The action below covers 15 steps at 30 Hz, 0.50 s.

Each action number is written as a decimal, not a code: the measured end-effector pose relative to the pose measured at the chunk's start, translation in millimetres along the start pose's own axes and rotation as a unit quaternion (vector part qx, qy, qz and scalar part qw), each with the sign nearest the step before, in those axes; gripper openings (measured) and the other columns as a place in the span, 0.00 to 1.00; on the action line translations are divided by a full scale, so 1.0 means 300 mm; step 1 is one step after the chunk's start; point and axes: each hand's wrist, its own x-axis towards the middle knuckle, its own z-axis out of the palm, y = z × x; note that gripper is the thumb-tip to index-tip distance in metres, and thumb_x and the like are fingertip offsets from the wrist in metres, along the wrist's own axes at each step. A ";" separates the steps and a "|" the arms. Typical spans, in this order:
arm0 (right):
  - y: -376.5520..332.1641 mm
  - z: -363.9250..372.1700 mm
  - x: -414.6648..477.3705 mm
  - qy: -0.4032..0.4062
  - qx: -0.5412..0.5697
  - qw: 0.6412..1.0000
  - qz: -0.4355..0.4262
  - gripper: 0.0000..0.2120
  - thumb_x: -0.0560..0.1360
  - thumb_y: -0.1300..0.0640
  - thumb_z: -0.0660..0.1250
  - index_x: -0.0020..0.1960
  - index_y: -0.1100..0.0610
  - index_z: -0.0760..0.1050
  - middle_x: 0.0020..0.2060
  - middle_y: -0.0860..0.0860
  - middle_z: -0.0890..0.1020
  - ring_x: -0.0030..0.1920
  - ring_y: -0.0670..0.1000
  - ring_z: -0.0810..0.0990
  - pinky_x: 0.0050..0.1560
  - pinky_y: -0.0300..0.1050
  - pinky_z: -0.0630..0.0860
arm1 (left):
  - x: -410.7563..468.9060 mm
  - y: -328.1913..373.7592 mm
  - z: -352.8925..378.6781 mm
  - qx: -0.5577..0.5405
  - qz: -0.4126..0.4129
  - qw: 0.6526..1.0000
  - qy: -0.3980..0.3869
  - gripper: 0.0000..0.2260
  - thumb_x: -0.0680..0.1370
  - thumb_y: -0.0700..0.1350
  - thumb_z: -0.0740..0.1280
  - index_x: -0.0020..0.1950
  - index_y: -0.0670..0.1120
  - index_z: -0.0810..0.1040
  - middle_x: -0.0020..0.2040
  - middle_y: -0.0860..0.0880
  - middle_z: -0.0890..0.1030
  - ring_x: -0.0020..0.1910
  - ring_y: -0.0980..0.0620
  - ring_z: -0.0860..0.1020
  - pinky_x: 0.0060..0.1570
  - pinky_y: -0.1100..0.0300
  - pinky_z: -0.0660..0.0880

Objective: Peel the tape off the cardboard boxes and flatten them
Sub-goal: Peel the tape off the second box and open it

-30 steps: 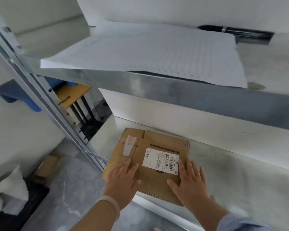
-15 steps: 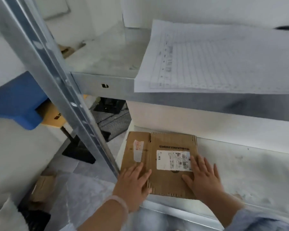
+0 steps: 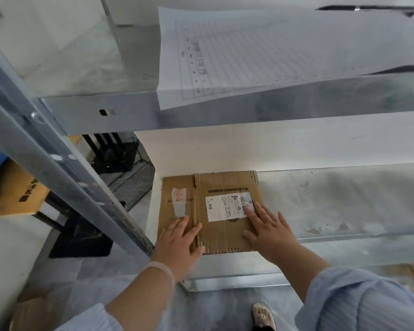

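the grey metal lower shelf [image 3: 344,201] runs off to the right of both hands. the flattened brown corrugated cardboard box [image 3: 221,235] lies flat on it, under and ahead of the palms, its far edge at the white back wall. it looks near square, flutes running away from the person. the left hand [image 3: 177,244] and right hand [image 3: 270,232] press it with straight fingers, gripping nothing. a pale strip of tape or sticker [image 3: 179,201] sits just beyond the left fingertips, so that hand seems nearer for peeling.
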 end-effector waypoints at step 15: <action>0.417 -0.176 -0.424 0.203 0.030 0.973 0.107 0.38 0.73 0.30 0.46 0.78 0.49 0.55 0.77 0.49 0.55 0.77 0.50 0.51 0.74 0.50 0.44 | 0.083 0.658 -0.179 0.046 0.230 0.945 0.228 0.24 0.73 0.58 0.57 0.66 0.50 0.76 0.66 0.46 0.76 0.64 0.44 0.75 0.60 0.44 0.73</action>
